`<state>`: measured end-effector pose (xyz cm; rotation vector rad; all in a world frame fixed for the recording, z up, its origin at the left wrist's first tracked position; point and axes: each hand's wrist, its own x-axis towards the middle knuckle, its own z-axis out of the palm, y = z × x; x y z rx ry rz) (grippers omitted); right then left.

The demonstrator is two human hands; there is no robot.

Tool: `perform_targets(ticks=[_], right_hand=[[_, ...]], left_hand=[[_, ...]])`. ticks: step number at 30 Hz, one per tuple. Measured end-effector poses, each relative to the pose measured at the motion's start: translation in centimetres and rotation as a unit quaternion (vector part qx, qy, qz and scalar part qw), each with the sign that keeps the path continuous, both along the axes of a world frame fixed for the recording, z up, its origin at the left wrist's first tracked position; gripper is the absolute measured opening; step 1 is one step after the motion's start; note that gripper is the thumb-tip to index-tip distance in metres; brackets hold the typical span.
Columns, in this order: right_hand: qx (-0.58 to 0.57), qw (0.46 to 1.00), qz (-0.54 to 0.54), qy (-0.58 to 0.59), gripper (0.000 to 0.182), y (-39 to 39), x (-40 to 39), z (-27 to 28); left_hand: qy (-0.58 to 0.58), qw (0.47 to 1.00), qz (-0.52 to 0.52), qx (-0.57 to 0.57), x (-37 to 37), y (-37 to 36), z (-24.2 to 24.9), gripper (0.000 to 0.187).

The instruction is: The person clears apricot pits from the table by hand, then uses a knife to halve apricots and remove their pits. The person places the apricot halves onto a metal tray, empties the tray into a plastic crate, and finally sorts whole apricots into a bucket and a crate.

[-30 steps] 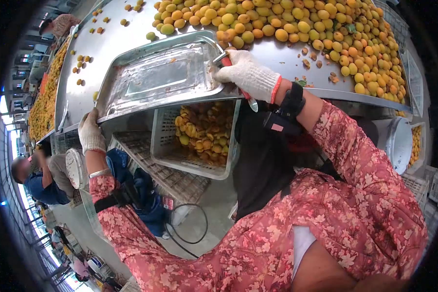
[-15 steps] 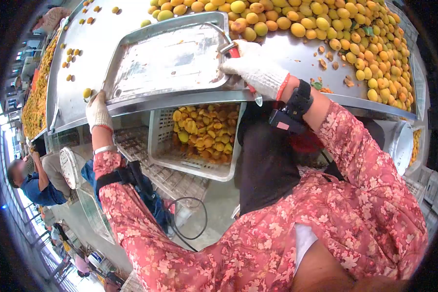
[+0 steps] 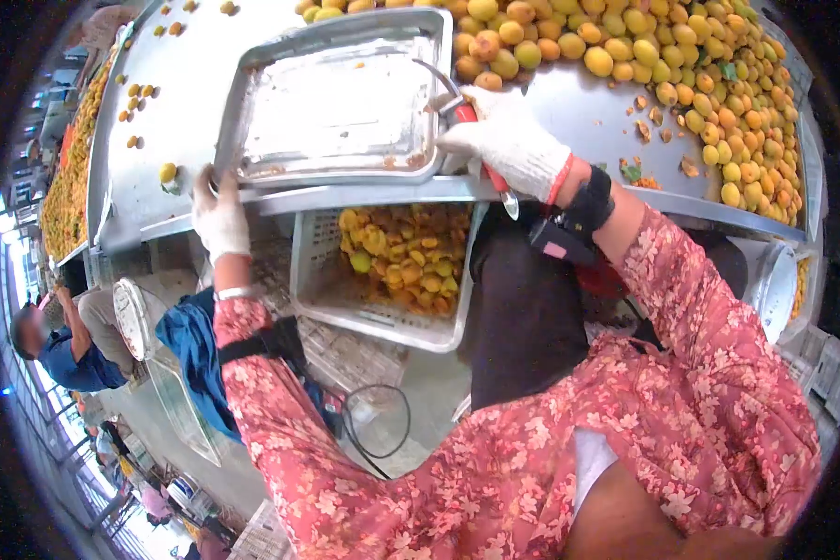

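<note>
A shallow metal tray (image 3: 336, 175) lies on the steel table (image 3: 163, 112), with only small bits in it. My right hand (image 3: 513, 140), in a white glove, is closed round a red-handled tool (image 3: 497, 177) with a curved metal end, at the tray's right side. My left hand (image 3: 219, 215), also gloved, is at the tray's lower left corner, its fingers apart and pointing up. Whether its fingertips touch the rim is hard to tell.
Yellow-orange fruits (image 3: 625, 47) are heaped along the table's back and right. Below the edge, a white crate (image 3: 378, 327) holds opened fruit. A person (image 3: 75, 350) in blue sits at the left. Fruit scraps (image 3: 644, 131) lie right of my right hand.
The tray now sits flatter and squarer to the table edge. My left hand has shifted right and its fingers have loosened from the tray's corner. My right hand still holds the tool.
</note>
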<state>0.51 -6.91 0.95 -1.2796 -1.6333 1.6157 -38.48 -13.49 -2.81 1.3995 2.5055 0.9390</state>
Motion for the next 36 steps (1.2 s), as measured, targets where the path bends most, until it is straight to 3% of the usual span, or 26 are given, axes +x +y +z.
perform_targets(ticks=[2,4,6,7,9,13,14,15,16,17,18,20,22,23,24,25,26,27,28,30,31,32,33,34,35,36], right_hand=[[-0.017,1.0,-0.001,0.016,0.032,-0.1,0.7,0.5],[-0.026,1.0,0.016,0.005,0.034,0.5,2.1,-0.4],[-0.044,0.999,0.003,-0.007,0.039,-0.5,2.7,2.3],[-0.061,0.998,-0.019,0.018,0.04,-0.8,3.5,2.7],[-0.085,0.993,-0.042,0.066,0.042,-1.1,5.8,2.9],[-0.1,0.986,-0.099,0.088,0.039,-1.6,11.5,4.1],[-0.094,0.978,-0.114,0.147,0.036,-2.1,12.9,4.6],[-0.084,0.989,-0.076,0.099,0.035,-1.7,15.9,3.4],[-0.056,0.988,-0.127,0.069,0.031,-2.3,18.1,4.5],[-0.023,0.978,-0.168,0.124,0.031,-3.0,20.4,4.3],[-0.056,0.934,-0.264,0.236,0.027,-4.0,21.7,5.2],[-0.08,0.892,-0.306,0.322,0.025,-5.1,25.8,5.7],[-0.078,0.848,-0.4,0.34,0.022,-7.2,28.5,7.3],[-0.053,0.851,-0.409,0.325,0.02,-8.1,30.0,7.4],[-0.044,0.842,-0.421,0.335,0.02,-9.0,30.8,7.6],[-0.014,0.833,-0.438,0.338,0.02,-11.0,29.8,8.1],[0.0,0.822,-0.453,0.345,0.019,-11.9,30.5,8.3],[0.007,0.817,-0.46,0.346,0.018,-12.4,31.0,8.7],[0.018,0.81,-0.468,0.353,0.018,-12.8,31.1,8.9],[0.077,0.819,-0.446,0.354,0.019,-13.5,31.2,9.4],[0.113,0.811,-0.421,0.39,0.022,-13.9,31.3,9.7],[0.147,0.834,-0.408,0.341,0.026,-14.2,31.8,9.4],[0.187,0.848,-0.406,0.285,0.027,-14.4,32.4,9.0],[0.225,0.858,-0.401,0.228,0.028,-14.4,33.2,9.1],[0.246,0.859,-0.391,0.221,0.03,-14.3,34.3,9.1],[0.249,0.856,-0.392,0.227,0.03,-14.2,35.2,9.0]], left_hand=[[0.108,0.994,-0.007,0.019,2.7,-0.4,0.7,0.04],[0.119,0.989,-0.054,0.071,4.6,-0.6,0.6,0.037],[0.065,0.98,-0.149,0.111,7.6,-0.3,0.7,0.034],[0.148,0.96,-0.196,0.136,9.3,-0.2,0.2,0.033],[0.06,0.968,-0.235,0.065,14.7,-0.2,0.9,0.03],[0.127,0.918,-0.371,0.055,23.6,0.0,0.7,0.026],[0.14,0.928,-0.345,0.019,25.3,0.0,0.0,0.027],[0.161,0.933,-0.321,0.006,26.7,-0.2,-0.5,0.023],[0.146,0.943,-0.292,-0.069,28.6,0.2,-0.4,0.026],[0.051,0.961,-0.266,-0.049,30.3,0.1,-0.4,0.027],[0.088,0.956,-0.279,0.026,30.8,-0.3,-0.9,0.027],[0.067,0.962,-0.265,-0.008,31.7,0.2,-0.6,0.029],[0.134,0.945,-0.289,0.074,33.1,-0.1,-0.1,0.035],[0.114,0.936,-0.324,0.081,34.8,-0.2,1.1,0.037],[0.093,0.925,-0.358,0.085,36.5,-0.7,2.4,0.039],[-0.02,0.914,-0.399,0.07,37.7,-2.0,3.4,0.038],[-0.015,0.88,-0.469,0.074,40.7,-2.7,4.6,0.037],[-0.145,0.862,-0.485,-0.036,44.1,-3.5,6.2,0.047],[-0.421,0.763,-0.474,-0.128,46.2,-3.9,5.1,0.053],[-0.454,0.656,-0.582,-0.156,52.7,-6.3,10.5,0.051],[-0.498,0.634,-0.564,-0.177,55.0,-6.8,10.9,0.048],[-0.541,0.611,-0.543,-0.197,56.8,-7.2,11.0,0.046],[-0.536,0.61,-0.549,-0.198,58.2,-7.2,11.2,0.046],[-0.447,0.623,-0.625,-0.145,59.4,-7.0,11.5,0.046],[-0.351,0.628,-0.689,-0.09,60.5,-6.8,11.6,0.047],[-0.344,0.629,-0.692,-0.09,61.1,-6.3,10.9,0.047]])
